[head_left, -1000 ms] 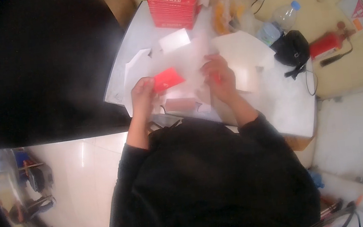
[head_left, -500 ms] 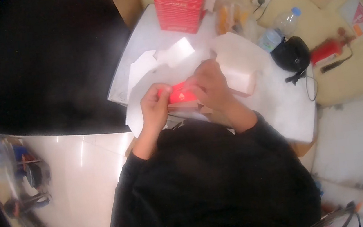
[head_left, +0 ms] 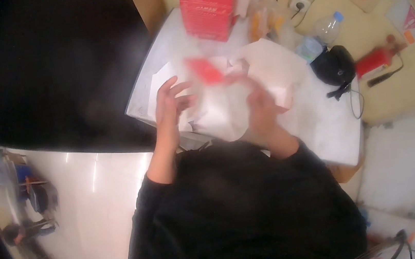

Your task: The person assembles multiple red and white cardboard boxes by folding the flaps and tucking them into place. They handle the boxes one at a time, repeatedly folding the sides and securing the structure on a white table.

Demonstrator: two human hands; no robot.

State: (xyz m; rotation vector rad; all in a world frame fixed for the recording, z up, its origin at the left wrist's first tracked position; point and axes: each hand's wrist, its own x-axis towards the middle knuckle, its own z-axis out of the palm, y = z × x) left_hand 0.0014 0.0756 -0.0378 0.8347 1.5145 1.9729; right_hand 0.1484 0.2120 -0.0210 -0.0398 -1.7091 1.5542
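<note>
A red panel (head_left: 205,71) of a partly folded card box, smeared by motion, tilts above the table. At its lower right corner are the fingertips of my right hand (head_left: 261,104), which is blurred and seems to pinch it. The box's white inside (head_left: 223,112) spreads below, between my hands. My left hand (head_left: 172,103) is open just left of this white card, its fingers apart and curved, holding nothing. Right of my right hand lies another piece of pale folded card (head_left: 274,64).
A tall stack of red flat cartons (head_left: 208,10) stands at the table's back. To the right are a plastic bottle (head_left: 328,26), a black pouch (head_left: 334,64) and a red cylindrical thing (head_left: 373,61) with a cord. The white table's (head_left: 332,135) left edge drops to the floor.
My left hand has let go of the red panel and opened. The panel has turned and moved away from me, at my right hand's fingertips. More white card shows between my hands.
</note>
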